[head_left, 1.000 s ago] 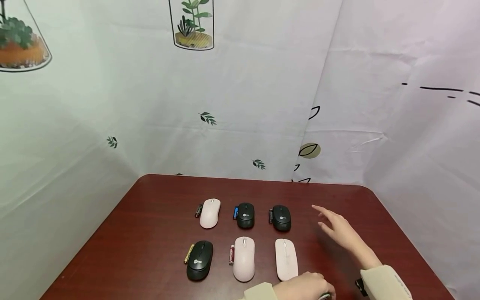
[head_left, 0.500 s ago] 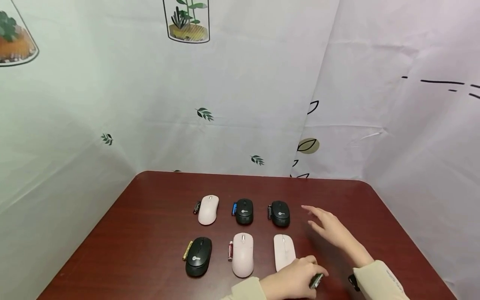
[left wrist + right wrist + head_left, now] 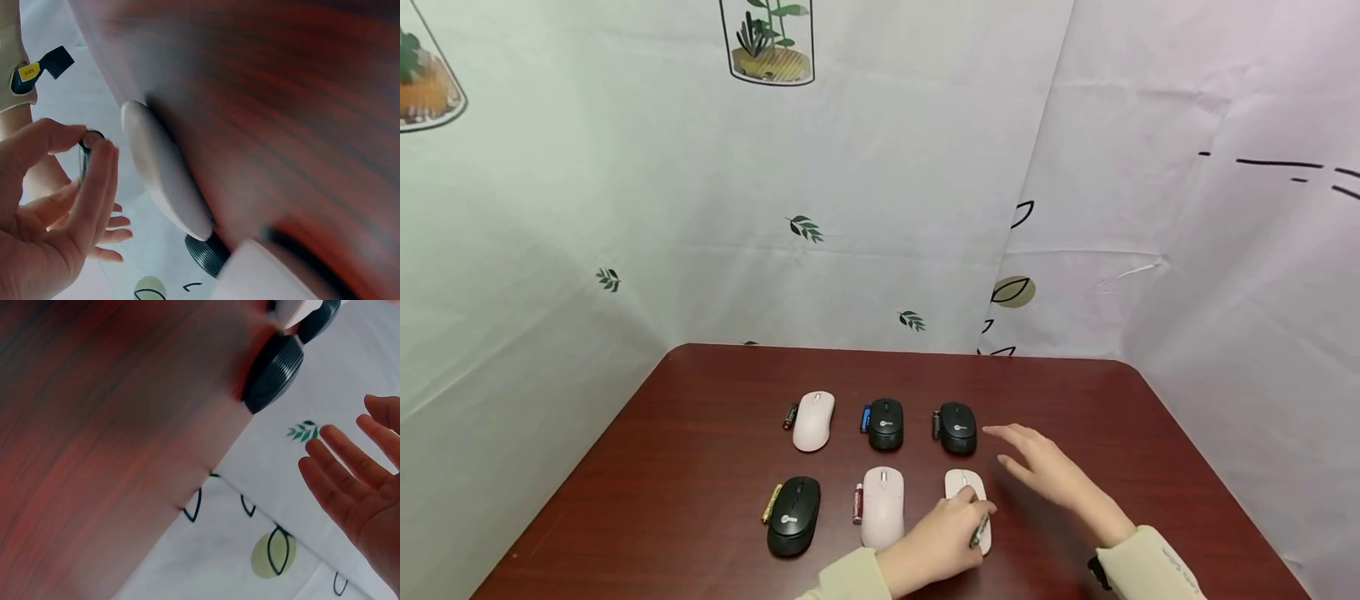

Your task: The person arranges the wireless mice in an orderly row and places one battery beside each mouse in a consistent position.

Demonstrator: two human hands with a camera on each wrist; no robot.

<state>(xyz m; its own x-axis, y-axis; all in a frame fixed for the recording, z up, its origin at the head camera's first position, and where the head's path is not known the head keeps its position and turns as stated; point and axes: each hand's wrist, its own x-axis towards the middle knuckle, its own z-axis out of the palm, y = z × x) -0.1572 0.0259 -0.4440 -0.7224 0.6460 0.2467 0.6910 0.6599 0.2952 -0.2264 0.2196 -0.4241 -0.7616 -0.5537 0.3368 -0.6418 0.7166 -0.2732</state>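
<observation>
My left hand pinches a small greenish battery between thumb and fingers. It is just above the front right white mouse and partly covers it. In the left wrist view, the thumb and fingertips meet around the battery, whose round end shows. My right hand hovers with loosely extended fingers, holding nothing, to the right of the back right black mouse. Beside that mouse's left side lies a dark battery. The right wrist view shows the same right hand with its fingers spread.
On the brown table are two rows of mice. The back row has a white mouse and a black mouse; the front row has a black mouse and a pinkish mouse. Each has a battery at its left. Printed white cloth surrounds the table.
My left hand has moved up and left with the battery, from the front edge to over the front right white mouse. The right hand has shifted left, closer to the back right black mouse.
</observation>
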